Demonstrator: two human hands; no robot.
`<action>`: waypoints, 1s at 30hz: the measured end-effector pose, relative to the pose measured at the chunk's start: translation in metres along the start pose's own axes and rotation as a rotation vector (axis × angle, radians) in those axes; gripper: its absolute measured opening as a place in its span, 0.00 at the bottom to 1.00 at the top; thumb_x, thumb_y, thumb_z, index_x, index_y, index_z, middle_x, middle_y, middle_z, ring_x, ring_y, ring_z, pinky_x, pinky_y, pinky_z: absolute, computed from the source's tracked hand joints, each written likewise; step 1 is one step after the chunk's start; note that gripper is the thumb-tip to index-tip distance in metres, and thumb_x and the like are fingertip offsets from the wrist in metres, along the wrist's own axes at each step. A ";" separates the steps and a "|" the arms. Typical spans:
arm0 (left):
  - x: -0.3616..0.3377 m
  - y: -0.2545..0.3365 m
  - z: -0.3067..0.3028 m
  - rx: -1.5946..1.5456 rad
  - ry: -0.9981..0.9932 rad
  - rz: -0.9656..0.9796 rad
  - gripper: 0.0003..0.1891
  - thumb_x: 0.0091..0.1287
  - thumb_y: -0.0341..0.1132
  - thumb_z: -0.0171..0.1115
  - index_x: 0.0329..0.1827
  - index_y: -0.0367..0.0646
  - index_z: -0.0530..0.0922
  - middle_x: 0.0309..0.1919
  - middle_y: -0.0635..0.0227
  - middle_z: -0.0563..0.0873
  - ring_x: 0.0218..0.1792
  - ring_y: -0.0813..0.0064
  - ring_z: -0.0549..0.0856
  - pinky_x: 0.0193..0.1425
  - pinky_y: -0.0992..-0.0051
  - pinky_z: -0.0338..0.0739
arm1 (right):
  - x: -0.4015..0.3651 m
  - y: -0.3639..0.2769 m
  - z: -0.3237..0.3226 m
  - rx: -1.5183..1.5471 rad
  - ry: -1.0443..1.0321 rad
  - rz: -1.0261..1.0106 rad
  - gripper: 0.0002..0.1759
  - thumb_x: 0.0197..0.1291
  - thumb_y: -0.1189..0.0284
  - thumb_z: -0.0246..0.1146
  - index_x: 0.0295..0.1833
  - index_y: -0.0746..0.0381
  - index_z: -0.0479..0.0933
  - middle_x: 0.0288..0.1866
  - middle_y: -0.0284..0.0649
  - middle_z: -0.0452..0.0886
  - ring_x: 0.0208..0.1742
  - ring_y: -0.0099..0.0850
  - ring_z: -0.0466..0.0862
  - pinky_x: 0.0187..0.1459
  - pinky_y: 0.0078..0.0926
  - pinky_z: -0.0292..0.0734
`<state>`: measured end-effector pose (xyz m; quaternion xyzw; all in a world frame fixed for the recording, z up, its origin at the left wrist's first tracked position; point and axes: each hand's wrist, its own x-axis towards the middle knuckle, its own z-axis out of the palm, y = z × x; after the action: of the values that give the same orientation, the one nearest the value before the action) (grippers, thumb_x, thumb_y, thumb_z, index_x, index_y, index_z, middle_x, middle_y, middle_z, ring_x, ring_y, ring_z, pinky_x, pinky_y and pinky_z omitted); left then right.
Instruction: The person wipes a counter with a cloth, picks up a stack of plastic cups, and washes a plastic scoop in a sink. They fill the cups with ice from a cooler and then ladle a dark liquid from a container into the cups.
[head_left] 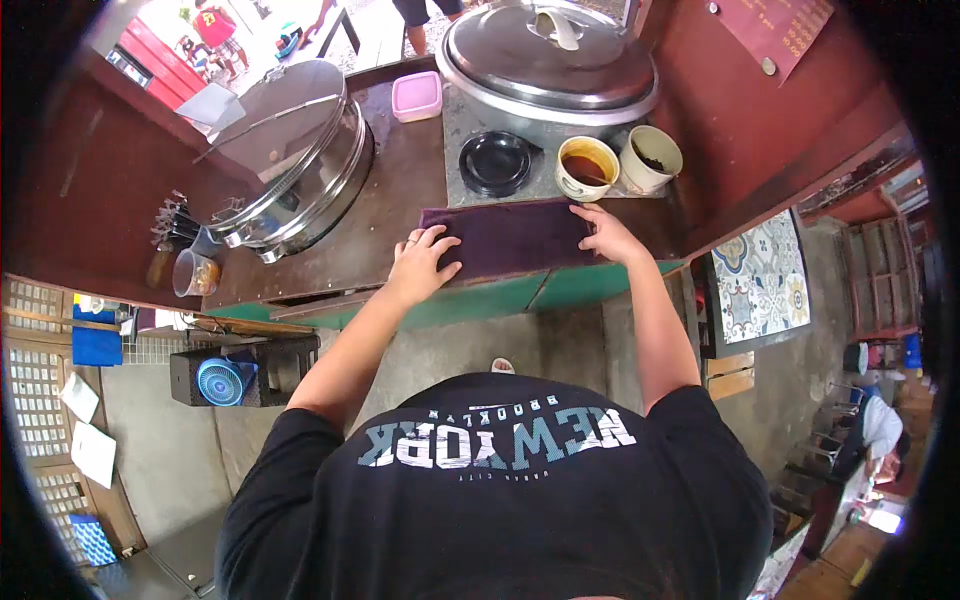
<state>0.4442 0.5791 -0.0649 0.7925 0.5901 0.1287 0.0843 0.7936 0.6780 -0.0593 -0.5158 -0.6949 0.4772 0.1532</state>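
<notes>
Black shirt (500, 490) on me, nearest, printed front, well back from the counter (405, 165). Purple cloth (515, 240) lies flat along the counter's front edge, just below the grey board (462, 185), running side to side between my two hands. Left hand (415, 272) rests at its left end, fingers spread and lightly bent, thumb apart; right hand (615, 240) sits at its right end, fingers loosely bent, thumb apart from the index. Both look open, not clenched; can't tell if any fingertip tucks under the fabric. One hand per end probably keeps the cloth straight and stops it bunching. Black plate (495, 163), sauce bowl (567, 184) and tub with dark green bits (644, 178) stand on the board just beyond the cloth, likely grouped there for short reach. Big pot (490, 103) sits behind them with its lid on, presumably to keep the contents covered. Pink-lidded box (417, 96) is left of the pot; steel pan (325, 185) stands farther left, well apart from the cloth, perhaps leaving my hands room.
</notes>
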 end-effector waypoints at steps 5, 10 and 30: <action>0.005 0.008 -0.001 -0.027 0.015 0.030 0.23 0.56 0.48 0.65 0.54 0.56 0.75 0.59 0.66 0.71 0.60 0.60 0.70 0.57 0.51 0.67 | 0.006 0.032 -0.005 -0.160 0.118 -0.108 0.39 0.40 0.81 0.63 0.66 0.62 0.68 0.68 0.43 0.65 0.45 0.37 0.81 0.40 0.31 0.80; 0.018 0.008 -0.007 -0.071 0.052 0.127 0.24 0.54 0.46 0.67 0.54 0.57 0.75 0.59 0.66 0.71 0.60 0.59 0.70 0.56 0.53 0.68 | -0.033 -0.033 -0.016 -0.273 0.245 0.007 0.32 0.35 0.77 0.64 0.55 0.64 0.76 0.57 0.52 0.74 0.60 0.45 0.73 0.61 0.35 0.69; 0.026 -0.005 -0.020 -0.453 -0.111 0.636 0.20 0.52 0.34 0.67 0.50 0.47 0.77 0.54 0.59 0.70 0.55 0.58 0.72 0.61 0.59 0.64 | -0.088 -0.033 0.081 -0.490 0.974 0.351 0.29 0.56 0.61 0.62 0.64 0.50 0.67 0.65 0.46 0.64 0.66 0.46 0.64 0.61 0.52 0.62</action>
<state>0.4407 0.6049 -0.0448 0.9028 0.2665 0.2323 0.2447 0.7543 0.5610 -0.0479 -0.8041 -0.5384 0.0278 0.2504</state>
